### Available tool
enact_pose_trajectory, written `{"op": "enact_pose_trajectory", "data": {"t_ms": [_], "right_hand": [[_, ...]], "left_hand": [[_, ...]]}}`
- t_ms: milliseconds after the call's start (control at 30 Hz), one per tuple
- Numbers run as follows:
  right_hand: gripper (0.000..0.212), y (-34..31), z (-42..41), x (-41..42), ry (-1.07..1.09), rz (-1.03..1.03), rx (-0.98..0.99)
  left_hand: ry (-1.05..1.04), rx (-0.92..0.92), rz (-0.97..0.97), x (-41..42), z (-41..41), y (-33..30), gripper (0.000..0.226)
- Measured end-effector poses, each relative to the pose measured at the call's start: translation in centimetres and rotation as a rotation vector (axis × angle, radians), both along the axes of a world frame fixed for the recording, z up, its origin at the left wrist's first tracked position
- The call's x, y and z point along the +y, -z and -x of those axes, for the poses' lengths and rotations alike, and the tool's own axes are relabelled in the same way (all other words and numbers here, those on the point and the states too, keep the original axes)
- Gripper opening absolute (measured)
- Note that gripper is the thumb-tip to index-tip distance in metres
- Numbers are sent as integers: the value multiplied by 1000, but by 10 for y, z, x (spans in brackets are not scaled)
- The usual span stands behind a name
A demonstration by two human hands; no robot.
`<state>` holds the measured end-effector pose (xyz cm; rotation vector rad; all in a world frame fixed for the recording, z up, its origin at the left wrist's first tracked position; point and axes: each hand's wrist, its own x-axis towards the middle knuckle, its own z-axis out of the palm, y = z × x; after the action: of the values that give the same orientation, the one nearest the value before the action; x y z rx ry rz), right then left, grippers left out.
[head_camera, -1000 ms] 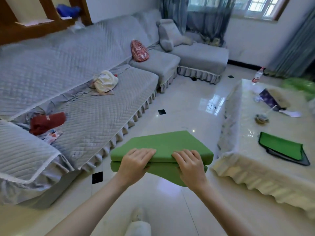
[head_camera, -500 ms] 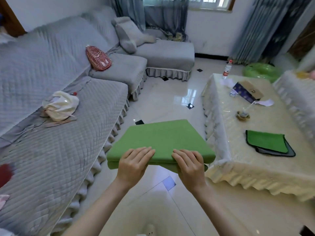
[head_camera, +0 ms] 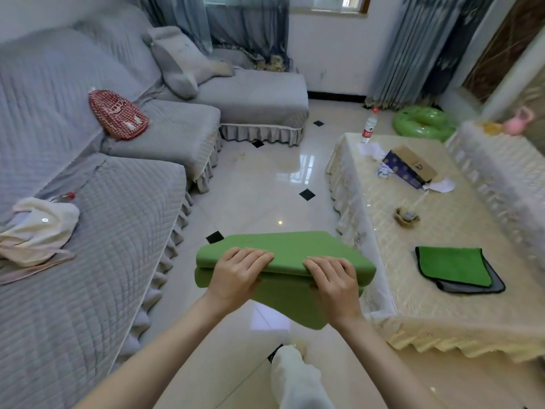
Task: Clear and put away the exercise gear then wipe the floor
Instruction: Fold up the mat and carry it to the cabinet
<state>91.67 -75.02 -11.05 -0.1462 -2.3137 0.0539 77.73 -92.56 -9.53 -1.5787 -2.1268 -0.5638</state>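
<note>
A folded green exercise mat (head_camera: 295, 250) hangs in the air in front of me, above the tiled floor (head_camera: 265, 190). My left hand (head_camera: 237, 276) grips its near edge on the left, fingers curled over the top. My right hand (head_camera: 333, 283) grips the same edge on the right. A lower layer of the mat droops beneath my hands. A green cloth (head_camera: 452, 265) lies on a grey cloth on the coffee table (head_camera: 442, 320). A pink kettlebell (head_camera: 519, 121) stands on the sideboard at far right.
A grey sofa (head_camera: 103, 231) runs along the left, with a red bag (head_camera: 118, 115) and a white garment (head_camera: 38, 230) on it. The table carries a bottle (head_camera: 370, 126), a box (head_camera: 410, 166) and a small dish. A green inflatable ring (head_camera: 421, 124) lies on the floor behind.
My view has swung right and forward along the aisle between sofa and table. Both hands keep their hold on the mat, which now sags lower beneath them.
</note>
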Motion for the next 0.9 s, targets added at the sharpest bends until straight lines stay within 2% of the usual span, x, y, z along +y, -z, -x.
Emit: {"op": "enact_pose_trajectory", "data": {"t_ms": [200, 433, 900], "right_hand": [[29, 9, 75, 82, 10, 70, -57], [32, 3, 170, 172, -18, 52, -71], [37, 21, 390, 267, 31, 107, -122]], "left_hand": [[62, -47, 54, 87, 83, 9, 54], [2, -98, 35, 171, 170, 13, 63], [63, -152, 98, 274, 399, 23, 67]]}}
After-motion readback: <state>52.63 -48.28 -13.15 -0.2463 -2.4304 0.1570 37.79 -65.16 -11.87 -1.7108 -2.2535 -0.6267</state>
